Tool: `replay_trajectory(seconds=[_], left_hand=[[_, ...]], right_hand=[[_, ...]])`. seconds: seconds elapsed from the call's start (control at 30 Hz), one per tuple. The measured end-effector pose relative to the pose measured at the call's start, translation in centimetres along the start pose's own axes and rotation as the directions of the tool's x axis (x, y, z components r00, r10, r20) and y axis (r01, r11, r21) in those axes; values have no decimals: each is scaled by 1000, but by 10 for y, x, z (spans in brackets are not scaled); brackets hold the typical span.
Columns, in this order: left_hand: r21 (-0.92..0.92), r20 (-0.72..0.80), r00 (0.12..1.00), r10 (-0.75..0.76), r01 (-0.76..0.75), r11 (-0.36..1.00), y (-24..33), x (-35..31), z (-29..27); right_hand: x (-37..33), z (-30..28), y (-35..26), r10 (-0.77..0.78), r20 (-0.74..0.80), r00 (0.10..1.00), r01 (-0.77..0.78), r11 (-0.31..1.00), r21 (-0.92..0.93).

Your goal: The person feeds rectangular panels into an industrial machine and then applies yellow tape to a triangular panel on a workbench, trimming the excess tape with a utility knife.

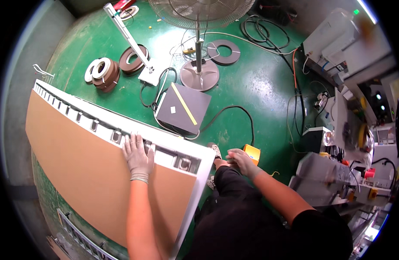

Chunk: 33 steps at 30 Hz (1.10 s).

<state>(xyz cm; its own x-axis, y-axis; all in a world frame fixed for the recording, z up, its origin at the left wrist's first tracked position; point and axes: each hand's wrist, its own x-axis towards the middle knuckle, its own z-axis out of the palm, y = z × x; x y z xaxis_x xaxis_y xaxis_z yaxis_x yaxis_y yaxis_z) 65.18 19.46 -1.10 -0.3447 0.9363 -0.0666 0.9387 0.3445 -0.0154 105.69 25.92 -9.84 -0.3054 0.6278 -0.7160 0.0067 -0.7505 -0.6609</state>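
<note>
A brown panel [86,160] lies on the white roller worktop [203,159], leaving rollers [116,137] bare along the far edge. The left hand [139,159] lies flat on the panel near the worktop's far right corner, fingers spread. Well apart, the right hand [242,163] hangs empty, fingers loosely bent, near a yellow box [252,152] on the floor [268,112].

Tan panel [91,160]; grn flr [264,86]; ylw box [252,152]
</note>
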Motion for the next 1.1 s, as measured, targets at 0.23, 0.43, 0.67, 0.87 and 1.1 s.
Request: replay_trajectory(seconds=[0.23, 0.43, 0.67, 0.87, 1.1], left_hand=[[-122, 244, 938, 246, -222, 967, 26, 79, -10], [-258, 401, 870, 286, -192, 947, 25, 111, -28], [-145, 570, 798, 197, -139, 980, 31, 111, -47], [-120, 635, 747, 197, -157, 980, 35, 117, -53], [-104, 620, 765, 173, -139, 985, 39, 122, -48]], right_hand=[[208, 21, 31, 326, -138, 935, -297, 935, 194], [405, -56, 109, 354, 6, 935, -354, 935, -1], [530, 4, 186, 438, -354, 826, -495, 865, -84], [584, 7, 220, 347, -348, 871, -371, 929, -2], [550, 14, 211, 494, 74, 866, -464, 741, 486]])
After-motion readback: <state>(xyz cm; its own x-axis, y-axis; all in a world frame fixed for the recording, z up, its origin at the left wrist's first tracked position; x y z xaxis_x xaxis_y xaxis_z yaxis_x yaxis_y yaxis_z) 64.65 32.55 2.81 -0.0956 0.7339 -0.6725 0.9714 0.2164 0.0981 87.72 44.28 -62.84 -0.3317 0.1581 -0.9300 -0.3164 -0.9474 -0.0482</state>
